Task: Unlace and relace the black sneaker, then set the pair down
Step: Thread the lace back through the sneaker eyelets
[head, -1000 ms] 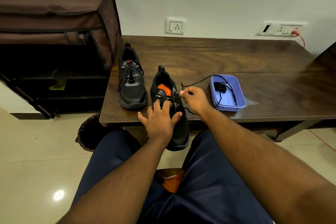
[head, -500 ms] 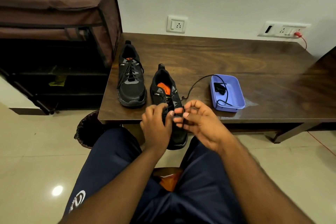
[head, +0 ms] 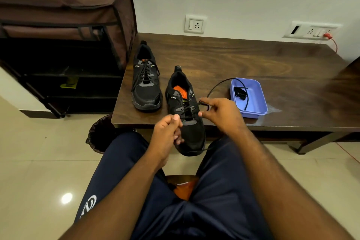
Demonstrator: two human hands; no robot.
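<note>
Two black sneakers stand on the dark wooden table (head: 243,60). The left sneaker (head: 146,82) is fully laced. The near sneaker (head: 187,115), with an orange insole, overhangs the table's front edge and is partly laced. My left hand (head: 167,132) is at its left side, fingers curled and pinching one end of the black lace (head: 220,84). My right hand (head: 220,115) pinches the other end at the shoe's right side. The lace arcs from my right hand into the purple tray (head: 255,112).
The purple tray holds a small black object (head: 240,92). A brown fabric shoe rack (head: 64,41) stands left of the table. A dark bin (head: 99,134) sits under the table's left corner. Wall sockets (head: 195,24) are behind, one with a red plug (head: 327,35).
My left hand left the top of the sneaker's toe and took a lace end at its left side. My right hand came forward, then drew the lace out to the right.
</note>
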